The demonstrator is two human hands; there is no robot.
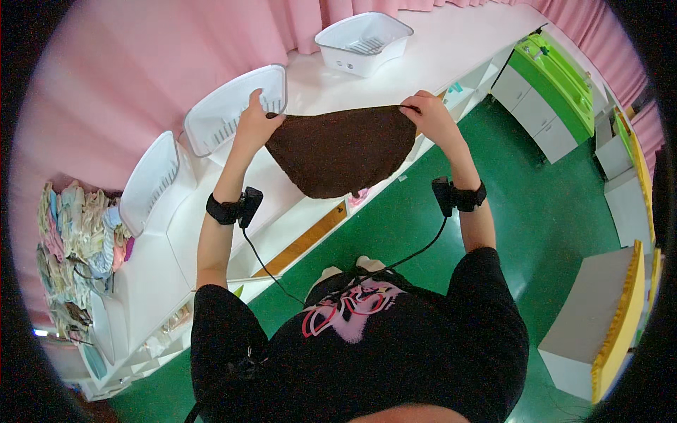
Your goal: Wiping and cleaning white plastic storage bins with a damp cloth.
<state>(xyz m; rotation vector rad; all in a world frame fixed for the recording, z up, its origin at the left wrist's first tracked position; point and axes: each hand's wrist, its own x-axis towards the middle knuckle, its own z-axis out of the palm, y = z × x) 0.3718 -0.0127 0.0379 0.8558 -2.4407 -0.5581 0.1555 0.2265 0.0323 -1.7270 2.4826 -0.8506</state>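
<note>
A dark brown piece of cloth [345, 151] hangs stretched between my two hands, its upper edge nearly straight and its lower edge rounded. At its upper left corner, my left hand [257, 128] pinches the fabric, with one finger pointing up. My right hand [430, 118] grips the upper right corner between thumb and fingers. The cloth hangs over the front edge of the white counter [300, 83]. Just behind my left hand stands a white basket [201, 116] with slotted walls. Whether the cloth is a garment I cannot tell.
More white baskets stand on the counter, one at the far end [363, 60] and one on the left [144, 183]. Folded clothes [81, 233] are piled at far left. Pink curtains [176, 42] hang behind. A green-topped sink cabinet [553, 84] and white-yellow units [592, 310] stand across the green floor.
</note>
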